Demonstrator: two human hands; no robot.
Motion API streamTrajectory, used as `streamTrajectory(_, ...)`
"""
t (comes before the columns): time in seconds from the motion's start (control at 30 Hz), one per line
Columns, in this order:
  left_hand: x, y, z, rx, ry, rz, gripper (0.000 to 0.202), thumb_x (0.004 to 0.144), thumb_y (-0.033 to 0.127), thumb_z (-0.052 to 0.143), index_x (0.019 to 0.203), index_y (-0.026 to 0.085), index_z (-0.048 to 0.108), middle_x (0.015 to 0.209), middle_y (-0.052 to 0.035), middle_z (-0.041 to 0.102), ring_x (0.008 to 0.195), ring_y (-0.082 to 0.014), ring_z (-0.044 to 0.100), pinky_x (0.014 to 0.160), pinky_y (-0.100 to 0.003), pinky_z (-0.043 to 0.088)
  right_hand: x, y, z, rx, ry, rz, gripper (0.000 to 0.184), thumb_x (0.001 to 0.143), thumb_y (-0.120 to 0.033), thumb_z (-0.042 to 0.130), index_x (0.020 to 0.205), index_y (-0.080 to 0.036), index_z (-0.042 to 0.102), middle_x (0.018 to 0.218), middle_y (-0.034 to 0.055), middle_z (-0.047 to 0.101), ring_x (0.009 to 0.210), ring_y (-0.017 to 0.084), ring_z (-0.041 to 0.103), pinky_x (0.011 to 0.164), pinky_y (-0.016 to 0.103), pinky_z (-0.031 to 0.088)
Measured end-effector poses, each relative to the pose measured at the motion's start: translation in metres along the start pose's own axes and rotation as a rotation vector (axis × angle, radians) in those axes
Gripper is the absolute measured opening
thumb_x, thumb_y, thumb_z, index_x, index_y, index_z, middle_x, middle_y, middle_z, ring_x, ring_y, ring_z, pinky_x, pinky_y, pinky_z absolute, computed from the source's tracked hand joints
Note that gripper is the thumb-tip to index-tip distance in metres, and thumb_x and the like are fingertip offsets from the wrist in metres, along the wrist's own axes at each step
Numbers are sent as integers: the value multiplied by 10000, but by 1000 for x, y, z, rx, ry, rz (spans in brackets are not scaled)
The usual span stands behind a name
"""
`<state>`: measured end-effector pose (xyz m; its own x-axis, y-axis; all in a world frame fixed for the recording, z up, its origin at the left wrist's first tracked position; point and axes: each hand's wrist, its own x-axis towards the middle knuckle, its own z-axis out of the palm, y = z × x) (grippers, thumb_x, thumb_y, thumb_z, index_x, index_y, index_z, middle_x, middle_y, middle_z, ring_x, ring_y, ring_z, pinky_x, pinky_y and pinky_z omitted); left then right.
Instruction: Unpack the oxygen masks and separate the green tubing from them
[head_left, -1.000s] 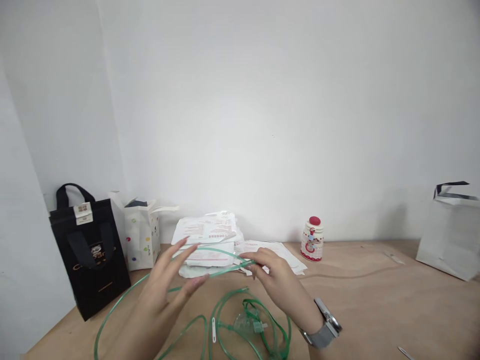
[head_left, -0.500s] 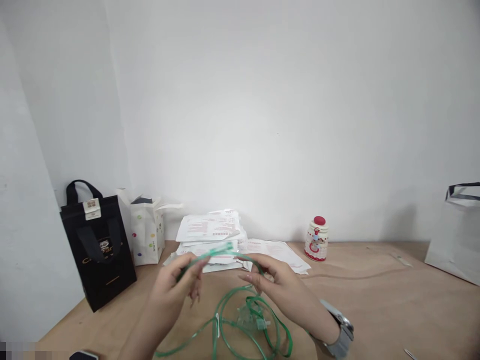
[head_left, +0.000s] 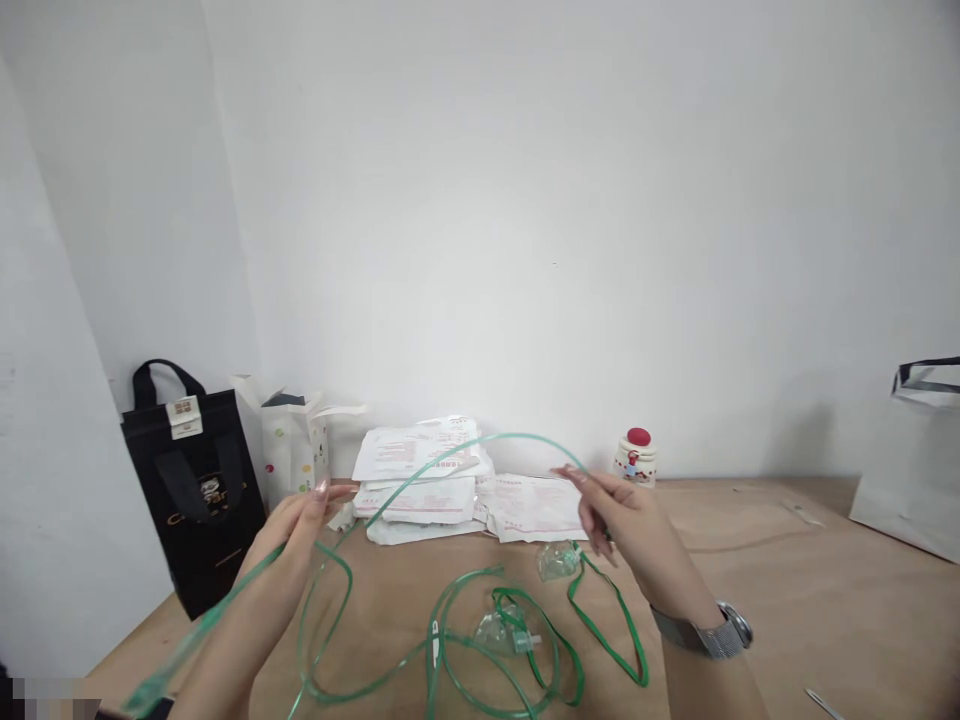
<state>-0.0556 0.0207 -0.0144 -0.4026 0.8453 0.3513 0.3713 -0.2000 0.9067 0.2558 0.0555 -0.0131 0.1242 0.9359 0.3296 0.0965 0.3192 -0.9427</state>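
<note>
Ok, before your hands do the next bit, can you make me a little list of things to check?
Left hand gripping the green tubing: ok.
Right hand holding another stretch of tubing: ok.
Tubing on the table lying free of tangles: not ok, its loops cross each other.
Clear plastic mask resting on the table: ok, it lies among the loops.
Tubing off the paper packets: cannot tell, it arcs in front of them.

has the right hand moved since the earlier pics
Yes. The right hand has moved rightward and slightly up, and now sits just below the red-capped jar instead of well to its left.
</note>
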Motion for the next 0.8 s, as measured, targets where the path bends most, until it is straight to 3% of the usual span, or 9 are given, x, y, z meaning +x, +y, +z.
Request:
streamTrajectory(0.1,6,-6,-4,111,114,-3,488,731,617,447,845,207,685,890,-66,698,904,-280,619,886,-407,423,0,-1,-9,286,357,-118,299,681,-386,642,865,-150,634,379,-103,402,305,46,278,330,191,205)
streamTrajectory(0.2,7,-10,-11,49,34,-36,495,705,637,478,838,201,672,558,-8,646,555,-211,606,618,-330,493,1,0,-21,422,745,-370,254,684,-324,642,879,-161,642,382,-106,391,328,52,279,365,204,268)
streamTrajectory(0.33,3,-7,-12,58,3,-103,511,710,647,451,812,192,660,349,49,486,320,-153,446,358,-258,374,8,10,-38,91,948,-414,364,766,-407,516,1002,-154,628,470,-61,431,402,112,389,451,280,382)
streamTrajectory(0.4,1,-6,-9,135,25,-109,496,736,629,426,825,200,660,347,52,475,317,-154,448,366,-253,369,11,11,-42,-242,916,-286,447,755,-437,497,1045,-121,619,638,37,551,650,223,547,644,411,446)
streamTrajectory(0.53,-3,-3,-7,203,39,-84,502,761,618,389,853,205,660,380,40,496,345,-165,469,414,-268,397,-7,-4,-20,-624,783,-334,516,750,-388,488,1180,-110,548,1054,176,560,1098,342,426,940,525,286)
streamTrajectory(0.6,-6,-1,-8,197,24,-82,485,746,620,421,851,209,657,386,41,498,353,-168,476,418,-267,401,-22,-8,3,-633,554,-474,448,815,-343,434,1234,-196,494,1079,124,555,1052,271,473,927,437,343)
streamTrajectory(0.63,-7,0,-9,196,15,-81,469,738,618,439,843,216,657,383,45,492,353,-166,478,418,-262,399,-28,-5,14,-628,331,-484,403,832,-303,414,1217,-218,503,1046,105,571,1009,244,503,893,387,380)
streamTrajectory(0.7,-10,4,-10,199,10,-67,420,728,598,476,808,228,657,379,52,490,354,-158,482,423,-251,394,-34,15,33,-722,-129,-344,317,816,-198,413,1072,-213,600,1016,102,588,992,237,522,857,342,400)
streamTrajectory(0.8,-10,7,-6,219,4,-7,340,739,543,503,718,232,641,380,56,493,371,-149,492,463,-241,398,-27,67,45,-910,-309,41,225,720,-67,476,837,-120,661,967,169,604,972,301,535,830,392,381)
